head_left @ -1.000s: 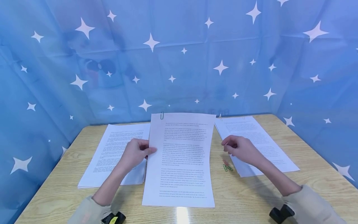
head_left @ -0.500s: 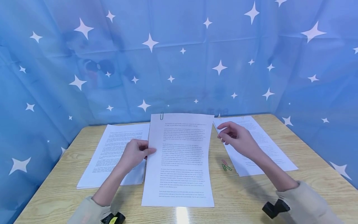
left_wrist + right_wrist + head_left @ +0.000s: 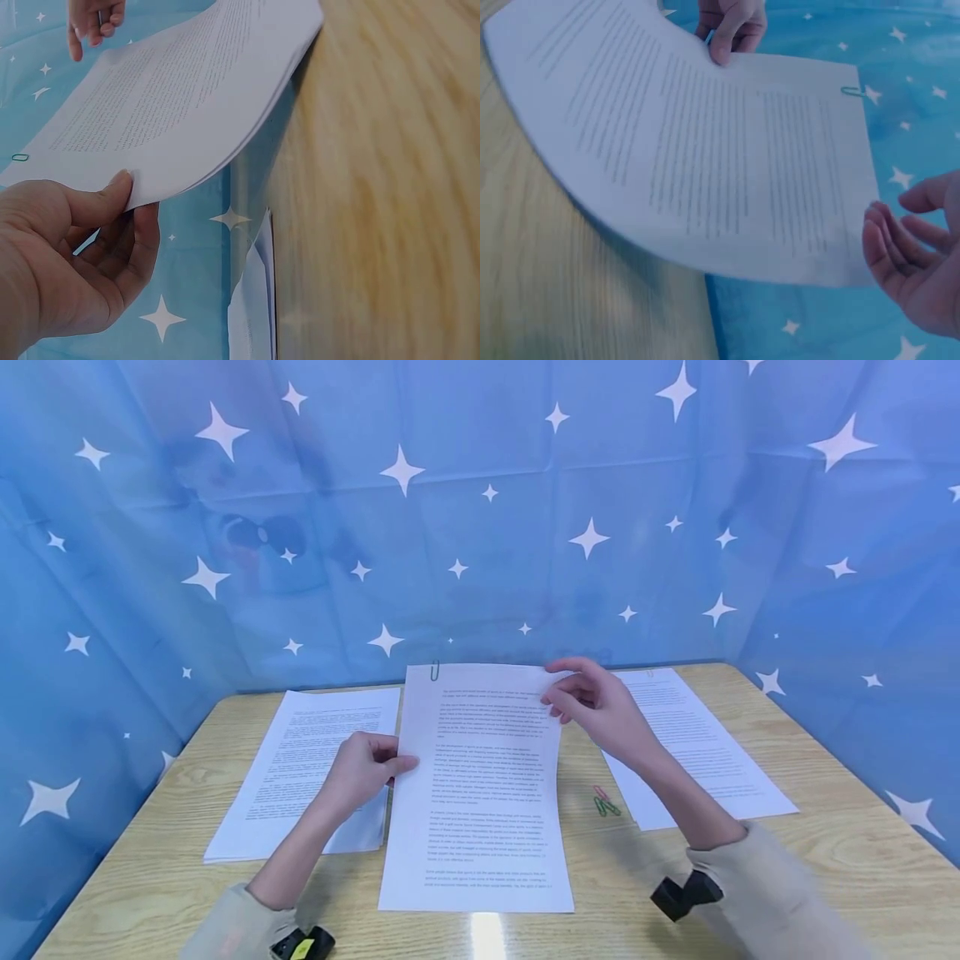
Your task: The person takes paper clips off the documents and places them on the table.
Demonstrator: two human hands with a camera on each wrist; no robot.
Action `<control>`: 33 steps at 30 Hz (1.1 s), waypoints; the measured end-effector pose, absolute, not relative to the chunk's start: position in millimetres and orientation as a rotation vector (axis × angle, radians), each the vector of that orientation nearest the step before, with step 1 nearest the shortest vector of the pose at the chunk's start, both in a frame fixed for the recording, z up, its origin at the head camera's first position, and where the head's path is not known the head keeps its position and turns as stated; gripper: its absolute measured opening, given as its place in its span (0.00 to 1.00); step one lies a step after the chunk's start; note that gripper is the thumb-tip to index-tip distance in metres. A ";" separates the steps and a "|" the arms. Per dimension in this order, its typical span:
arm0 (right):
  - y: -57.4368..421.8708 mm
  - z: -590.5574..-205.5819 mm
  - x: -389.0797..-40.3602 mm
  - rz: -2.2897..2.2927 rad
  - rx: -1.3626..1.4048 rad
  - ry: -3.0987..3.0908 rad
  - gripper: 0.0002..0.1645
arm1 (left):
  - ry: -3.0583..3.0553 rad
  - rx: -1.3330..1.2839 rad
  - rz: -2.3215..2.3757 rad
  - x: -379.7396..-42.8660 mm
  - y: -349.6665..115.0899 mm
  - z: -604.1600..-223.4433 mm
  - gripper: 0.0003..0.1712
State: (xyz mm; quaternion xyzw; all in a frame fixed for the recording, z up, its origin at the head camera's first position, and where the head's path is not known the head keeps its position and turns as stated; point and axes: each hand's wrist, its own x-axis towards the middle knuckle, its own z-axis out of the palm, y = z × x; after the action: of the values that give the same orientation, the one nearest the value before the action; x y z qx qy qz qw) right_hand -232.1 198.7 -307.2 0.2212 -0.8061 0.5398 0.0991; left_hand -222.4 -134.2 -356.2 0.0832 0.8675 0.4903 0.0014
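My left hand (image 3: 363,768) pinches the left edge of a few printed sheets (image 3: 480,785), thumb in front, and holds them up, tilted, above the table. A green paper clip (image 3: 435,671) sits at their top left corner. Bent into a curve, the sheets show more than one edge in the left wrist view. My right hand (image 3: 600,710) is at their top right corner, its fingers loosely bent. In the right wrist view that hand's fingers (image 3: 885,247) show nothing between them; whether they touch the paper I cannot tell.
On the wooden table (image 3: 330,910), a stack of printed pages (image 3: 300,777) lies left and clipped pages (image 3: 697,752) lie right. Several green and pink paper clips (image 3: 606,803) lie beside the right pages. A blue star-patterned curtain (image 3: 480,527) hangs behind.
My right hand has moved left and up, from above the right pages to the top right corner of the held sheets. My left hand and the sheets have barely moved.
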 end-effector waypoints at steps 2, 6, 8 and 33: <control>191.1 -304.8 -233.6 1.619 0.675 -2.366 0.20 | 2.724 0.263 1.536 -222.7 -134.4 -356.8 0.04; 177.1 -300.7 -235.0 1.648 0.712 -2.345 0.20 | 2.723 0.278 1.535 -223.0 -134.7 -358.1 0.04; 170.9 -299.8 -236.2 1.667 0.731 -2.332 0.20 | 2.723 0.283 1.535 -223.0 -134.8 -358.2 0.04; 104.8 -297.4 -249.4 1.916 0.893 -2.172 0.17 | 2.711 0.299 1.535 -224.2 -131.0 -359.7 0.03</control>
State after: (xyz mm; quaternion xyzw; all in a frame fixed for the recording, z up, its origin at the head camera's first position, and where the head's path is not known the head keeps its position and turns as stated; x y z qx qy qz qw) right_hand -249.4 104.8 -297.4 0.2941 -0.7156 0.6312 0.0553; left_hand -224.2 -131.0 -359.7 0.0955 0.8662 0.4904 0.0062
